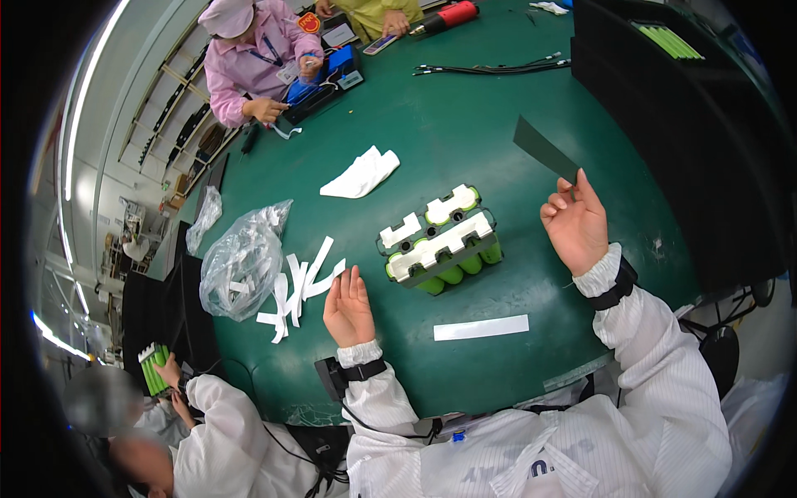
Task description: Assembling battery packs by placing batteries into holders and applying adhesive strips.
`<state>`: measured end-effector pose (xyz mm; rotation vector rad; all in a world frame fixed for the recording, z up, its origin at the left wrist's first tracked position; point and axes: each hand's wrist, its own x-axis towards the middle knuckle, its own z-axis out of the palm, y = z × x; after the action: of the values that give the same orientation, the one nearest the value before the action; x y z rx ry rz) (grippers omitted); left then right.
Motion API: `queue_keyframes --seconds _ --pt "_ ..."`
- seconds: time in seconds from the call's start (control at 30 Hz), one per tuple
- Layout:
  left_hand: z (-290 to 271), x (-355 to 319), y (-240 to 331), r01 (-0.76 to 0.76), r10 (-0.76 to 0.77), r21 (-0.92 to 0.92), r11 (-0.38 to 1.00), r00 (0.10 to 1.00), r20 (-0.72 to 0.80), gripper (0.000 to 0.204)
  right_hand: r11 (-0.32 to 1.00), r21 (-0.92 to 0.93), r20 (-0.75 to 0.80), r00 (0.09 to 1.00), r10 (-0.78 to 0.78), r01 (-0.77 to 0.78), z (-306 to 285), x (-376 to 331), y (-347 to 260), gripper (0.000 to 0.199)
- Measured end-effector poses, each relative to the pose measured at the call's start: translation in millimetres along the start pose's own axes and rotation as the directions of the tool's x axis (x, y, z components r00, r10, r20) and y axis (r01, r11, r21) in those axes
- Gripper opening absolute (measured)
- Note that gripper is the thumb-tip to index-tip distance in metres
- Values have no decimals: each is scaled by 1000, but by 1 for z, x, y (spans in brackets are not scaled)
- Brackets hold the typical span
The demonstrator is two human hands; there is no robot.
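A pack of green cylindrical battery cells (471, 264) stands mid-table in a black frame, with white notched pieces (448, 247) along its top. To its right, my right hand (577, 228) is raised and pinches one corner of a thin dark grey rectangular sheet (544, 149). My left hand (349, 310) is palm up with fingers stretched out, left of the pack. Its fingertips are beside the end of a white strip (325, 284); whether they touch it I cannot tell. A separate flat white strip (481, 328) lies in front of the pack.
Left on the green table (365, 232) are loose white strips (286, 297) and a clear plastic bag (242, 261). A crumpled white cloth (360, 173) lies behind. Black cables (494, 70) and a red-black tool (448, 17) are at the back. A black box (656, 108) edges the right. Co-workers sit far left and near left.
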<state>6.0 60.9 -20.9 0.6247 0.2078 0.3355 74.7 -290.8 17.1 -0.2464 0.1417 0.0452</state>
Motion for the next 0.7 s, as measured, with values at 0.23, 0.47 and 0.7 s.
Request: queue_keyframes --seconds 0.23,0.47,0.7 --pt "-11 6 13 -93 83 -42 995 977 -194 29 1000 15 -9 1000 3 -3 1 -1 -2 12" --pt "12 -4 -1 130 -114 108 986 984 -136 35 1000 26 -11 1000 5 -5 1 0 1 14" --pt "38 -27 -47 -151 -86 634 759 941 327 72 999 5 32 999 -44 44 3 -2 0 14"
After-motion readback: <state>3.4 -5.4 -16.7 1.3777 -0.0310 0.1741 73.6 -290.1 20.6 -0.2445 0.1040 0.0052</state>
